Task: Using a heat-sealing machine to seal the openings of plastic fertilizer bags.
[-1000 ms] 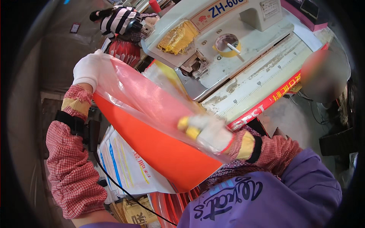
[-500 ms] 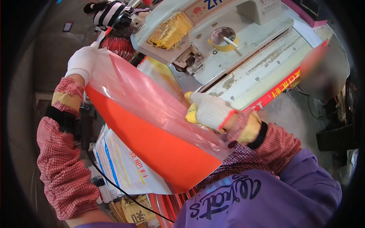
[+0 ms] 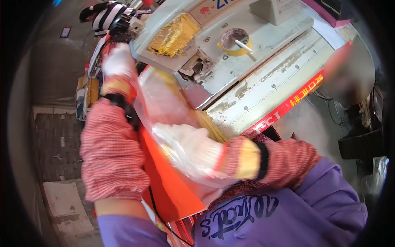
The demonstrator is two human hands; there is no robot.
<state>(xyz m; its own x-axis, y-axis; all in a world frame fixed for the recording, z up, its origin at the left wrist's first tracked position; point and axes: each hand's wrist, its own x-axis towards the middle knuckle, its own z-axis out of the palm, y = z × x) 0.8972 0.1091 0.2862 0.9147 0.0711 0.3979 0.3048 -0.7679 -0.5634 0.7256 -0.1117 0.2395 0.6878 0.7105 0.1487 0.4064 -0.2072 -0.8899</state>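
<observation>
A bright orange sack [image 3: 166,181] with a loose clear plastic liner [image 3: 158,96] lies slantwise in front of the sewing machine [image 3: 205,45]. My left hand [image 3: 118,61], in a white glove and blurred, is closed at the sack's far end, left of the machine's head. My right hand [image 3: 187,146], in a white knitted glove, is lower down at the liner. Clear film crosses the glove, and its fingertips are hidden and smeared. Yellowish material [image 3: 207,123] runs along the machine bed's edge beside it.
A tape roll [image 3: 235,41] with a white stick in it rests on the machine. A pale bed with a scale [image 3: 271,86] extends right, edged by a red printed strip [image 3: 284,107]. A black cable [image 3: 154,201] hangs by the sack. Stacked goods [image 3: 88,92] stand at far left.
My left hand has moved right and away, carrying the sack's far end toward the machine's left end. My right hand has moved left and nearer, onto the liner. The sack has swung steeper.
</observation>
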